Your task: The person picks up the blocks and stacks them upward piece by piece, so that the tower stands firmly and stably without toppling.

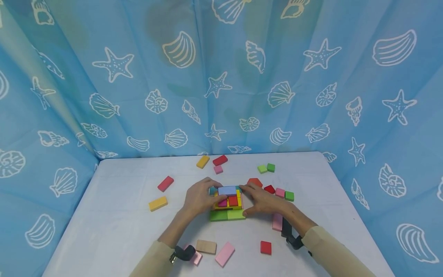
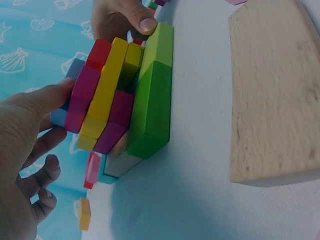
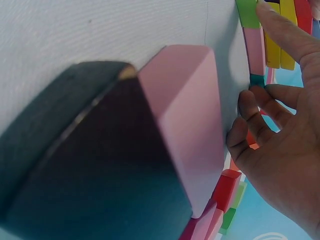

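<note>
A stack of coloured wooden blocks stands mid-table, with a light blue block point(image 1: 227, 191) on top. Below it are a magenta block point(image 2: 83, 98), a red block point(image 1: 233, 201) and yellow blocks point(image 2: 106, 85). Two green blocks point(image 1: 219, 216) lie along the front base. My left hand point(image 1: 200, 198) pinches the light blue block at its left end, thumb in front beside the magenta block. On the stack's right side, my right hand point(image 1: 263, 199) touches a light green block point(image 3: 247, 13) with its thumb. Its other fingers extend loosely toward the back corner.
Near the front lie a natural wood block point(image 1: 206, 246), a pink block point(image 1: 225, 254) and a red square block point(image 1: 265, 247). A black block point(image 1: 286, 227) and another pink block point(image 3: 187, 120) sit under my right forearm. Several loose blocks are scattered behind, including an orange-red one point(image 1: 255, 182).
</note>
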Action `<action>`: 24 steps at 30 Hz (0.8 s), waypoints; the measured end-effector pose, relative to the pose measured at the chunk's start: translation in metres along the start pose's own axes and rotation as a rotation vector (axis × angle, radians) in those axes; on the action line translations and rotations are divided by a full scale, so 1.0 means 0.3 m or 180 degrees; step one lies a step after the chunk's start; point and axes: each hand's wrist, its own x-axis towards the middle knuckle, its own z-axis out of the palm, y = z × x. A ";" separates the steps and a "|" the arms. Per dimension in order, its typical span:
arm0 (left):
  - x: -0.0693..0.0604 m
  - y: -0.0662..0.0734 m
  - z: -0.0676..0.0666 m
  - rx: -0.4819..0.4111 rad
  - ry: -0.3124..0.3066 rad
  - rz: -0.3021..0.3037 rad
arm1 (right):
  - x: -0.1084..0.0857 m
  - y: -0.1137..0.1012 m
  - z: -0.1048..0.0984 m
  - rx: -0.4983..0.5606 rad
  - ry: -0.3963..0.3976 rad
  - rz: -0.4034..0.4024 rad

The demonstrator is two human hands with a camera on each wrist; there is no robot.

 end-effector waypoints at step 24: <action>-0.037 -0.063 -0.035 -0.0578 0.0054 -0.0095 | 0.007 0.002 0.005 -0.0019 0.0033 0.0003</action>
